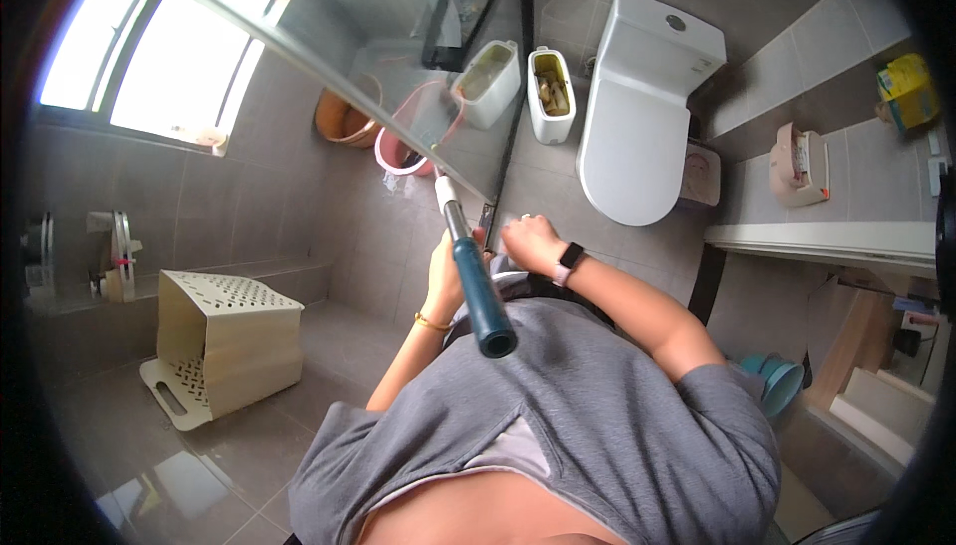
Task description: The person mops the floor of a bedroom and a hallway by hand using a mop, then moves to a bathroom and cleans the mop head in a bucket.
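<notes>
A pole with a teal handle (482, 299), a metal shaft and a white lower section slants up in front of my torso. My left hand (446, 272), with a gold-coloured bracelet at the wrist, is beside and partly behind the pole; its grip is hidden. My right hand (529, 237) is to the right of the pole with curled fingers and a dark watch (572, 254) on the wrist. Whether it holds anything cannot be seen. Beyond the pole's far end, a pink bucket (385, 154) stands on the floor, partly behind a glass panel (358, 108).
A white toilet (633, 153) stands ahead to the right, with a narrow white bin (551, 129) beside it. An orange-brown bucket (326, 118) is by the far wall. On the left, a cream perforated basket (254, 351) lies on its side. The panel's black frame (515, 123) rises ahead.
</notes>
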The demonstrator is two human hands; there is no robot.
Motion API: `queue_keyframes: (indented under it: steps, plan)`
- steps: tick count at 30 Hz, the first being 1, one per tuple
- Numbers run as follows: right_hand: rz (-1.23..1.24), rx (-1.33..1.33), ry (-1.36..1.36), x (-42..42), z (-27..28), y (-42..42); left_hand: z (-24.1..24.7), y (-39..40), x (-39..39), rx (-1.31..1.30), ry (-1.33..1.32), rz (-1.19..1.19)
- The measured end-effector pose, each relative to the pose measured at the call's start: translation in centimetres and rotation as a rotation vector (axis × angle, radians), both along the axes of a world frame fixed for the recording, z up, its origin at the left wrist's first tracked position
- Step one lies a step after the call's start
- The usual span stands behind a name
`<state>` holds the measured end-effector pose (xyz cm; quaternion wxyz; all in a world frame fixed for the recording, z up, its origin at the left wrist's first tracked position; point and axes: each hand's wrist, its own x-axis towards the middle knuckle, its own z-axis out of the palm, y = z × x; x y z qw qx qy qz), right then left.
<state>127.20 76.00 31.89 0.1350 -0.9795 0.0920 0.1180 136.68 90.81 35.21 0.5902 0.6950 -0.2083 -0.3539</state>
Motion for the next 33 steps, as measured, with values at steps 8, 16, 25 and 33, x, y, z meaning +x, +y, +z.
queue_keyframes:
  steps: [8, 16, 25, 33]
  plan:
    - [0.175, -0.237, 0.518, 1.6, -1.3, -1.5, 5.5, -6.4, -7.6, 0.069, -0.656, -0.375]
    - [0.104, -0.538, 0.676, -1.1, -4.0, -2.0, 7.5, -10.5, -8.9, 0.319, -0.744, -0.812]
    - [0.016, -0.372, 0.317, -2.0, -4.1, -5.4, 7.5, -12.7, -10.9, 0.386, -0.949, -0.799]
    - [-0.080, -0.319, -0.106, -4.5, 7.4, -8.2, 6.0, -4.2, -5.9, 0.480, -0.486, -0.665]
